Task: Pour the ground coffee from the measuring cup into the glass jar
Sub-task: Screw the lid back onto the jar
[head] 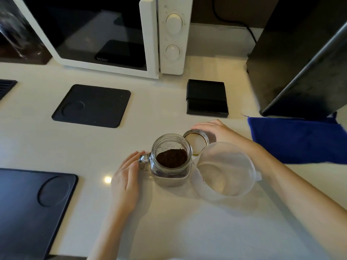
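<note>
Steadying the glass jar [171,159] by its handle, the left hand [126,182] lies flat on the worktop [169,222], fingers together and touching the handle rather than gripping it, likely to stop the jar sliding; the ground coffee [171,158] sits in the jar's bottom, so the pour looks done; the measuring cup [224,168] stands empty just right of the jar, touching it, its spout turned toward the jar; the right hand [216,131] reaches past the cup, fingers spread loosely over the lid [196,140] lying behind the jar, apparently to pick it up; whether it grips yet I cannot tell.
</note>
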`<state>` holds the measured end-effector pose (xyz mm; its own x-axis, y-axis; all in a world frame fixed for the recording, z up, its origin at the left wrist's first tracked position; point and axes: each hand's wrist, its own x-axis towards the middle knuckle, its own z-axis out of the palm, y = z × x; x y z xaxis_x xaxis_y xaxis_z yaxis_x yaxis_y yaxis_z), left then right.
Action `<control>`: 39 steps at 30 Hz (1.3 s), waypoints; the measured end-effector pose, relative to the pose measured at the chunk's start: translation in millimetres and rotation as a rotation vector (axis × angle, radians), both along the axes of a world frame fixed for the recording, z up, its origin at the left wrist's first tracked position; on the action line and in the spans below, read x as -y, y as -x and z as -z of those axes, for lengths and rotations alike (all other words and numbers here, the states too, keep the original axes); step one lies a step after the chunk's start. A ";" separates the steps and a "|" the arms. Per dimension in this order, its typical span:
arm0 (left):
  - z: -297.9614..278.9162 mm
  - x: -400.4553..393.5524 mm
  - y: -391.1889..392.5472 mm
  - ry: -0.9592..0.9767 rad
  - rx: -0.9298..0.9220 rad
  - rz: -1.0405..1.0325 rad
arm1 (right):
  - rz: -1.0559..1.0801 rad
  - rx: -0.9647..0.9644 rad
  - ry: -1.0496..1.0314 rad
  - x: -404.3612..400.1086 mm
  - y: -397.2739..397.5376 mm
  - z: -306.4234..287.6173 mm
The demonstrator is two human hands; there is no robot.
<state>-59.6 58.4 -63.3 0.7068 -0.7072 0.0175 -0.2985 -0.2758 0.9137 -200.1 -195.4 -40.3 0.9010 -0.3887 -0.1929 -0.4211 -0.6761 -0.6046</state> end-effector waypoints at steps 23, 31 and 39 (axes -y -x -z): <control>-1.6 -5.1 -4.3 0.100 -0.056 0.080 | -0.027 0.109 0.054 -52.5 15.7 -134.4; -15.5 4.8 3.6 0.157 -0.026 0.255 | -0.078 0.160 -0.041 -70.0 7.5 -144.0; -14.0 6.5 2.7 0.215 -0.013 0.272 | -0.236 0.038 0.069 -92.1 -20.0 -145.8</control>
<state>-62.3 52.0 -49.3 0.4944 -0.8506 0.1790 -0.3225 0.0117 0.9465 -180.1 -103.3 105.5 0.9745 -0.1776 -0.1373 -0.2243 -0.7931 -0.5663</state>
